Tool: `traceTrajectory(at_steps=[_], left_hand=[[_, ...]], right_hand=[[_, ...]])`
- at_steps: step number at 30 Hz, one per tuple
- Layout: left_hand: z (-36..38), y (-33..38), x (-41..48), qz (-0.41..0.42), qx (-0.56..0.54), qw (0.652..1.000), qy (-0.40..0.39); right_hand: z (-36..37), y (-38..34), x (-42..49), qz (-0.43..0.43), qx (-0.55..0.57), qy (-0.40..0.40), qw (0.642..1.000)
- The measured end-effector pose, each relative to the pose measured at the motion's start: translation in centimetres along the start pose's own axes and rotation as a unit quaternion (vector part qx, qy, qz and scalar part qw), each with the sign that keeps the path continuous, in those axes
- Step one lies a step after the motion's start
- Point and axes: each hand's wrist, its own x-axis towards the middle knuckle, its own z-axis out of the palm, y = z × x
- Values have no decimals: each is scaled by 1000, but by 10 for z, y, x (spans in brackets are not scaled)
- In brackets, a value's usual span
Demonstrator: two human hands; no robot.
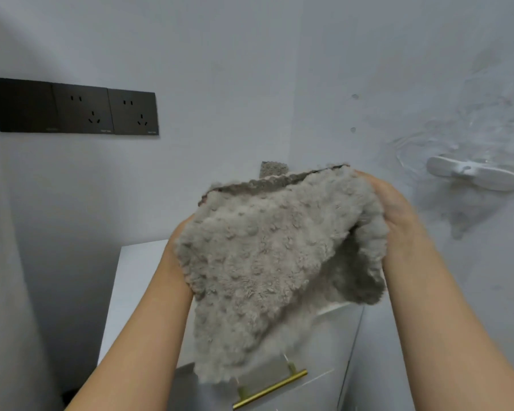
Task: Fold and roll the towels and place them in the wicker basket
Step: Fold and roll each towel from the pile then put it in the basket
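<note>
Item: one grey, nubbly fleece towel, loosely doubled, held aloft between both hands before a pale wall. It hangs above a white cabinet with a brass bar handle. Right hand: fingers closed on the towel's upper right edge. Left hand: buried behind the cloth, so its finger state cannot be told. Wicker basket: not in view. Nearby: black socket panel, white wall hook. Risk: with no surface beneath, the limp lower corner may sag and skew the fold, or the towel may slip from a one-sided grip.
</note>
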Motion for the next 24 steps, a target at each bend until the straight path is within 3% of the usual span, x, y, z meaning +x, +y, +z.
traceTrajectory(at_steps=[2,4,6,7,9,10,11,17,19,21,24], left_hand=[[4,4,-6,1,56,998,6],[7,6,-13,-36,78,996,26],[-7,2,-8,-50,209,970,117],[-17,-1,-4,-31,330,927,177],[-32,-5,2,17,570,775,273],[-38,-8,5,32,618,726,300],[-40,-8,4,39,646,696,312],[-44,-20,14,95,626,683,364],[-46,-26,17,127,585,710,370],[-46,-28,19,145,512,764,366],[-45,-27,24,161,371,839,365]], right_hand=[[1,4,-8,31,-39,-26,998],[-2,15,-4,78,-88,11,993],[-16,30,12,84,-268,93,955],[-26,37,21,78,-410,105,903],[-42,48,31,84,-622,103,772],[-46,51,34,94,-668,107,730],[-50,55,37,105,-688,108,710],[-57,75,59,100,-694,158,696],[-61,79,64,77,-677,193,706],[-63,83,67,57,-649,214,728],[-58,92,69,16,-566,212,797]])
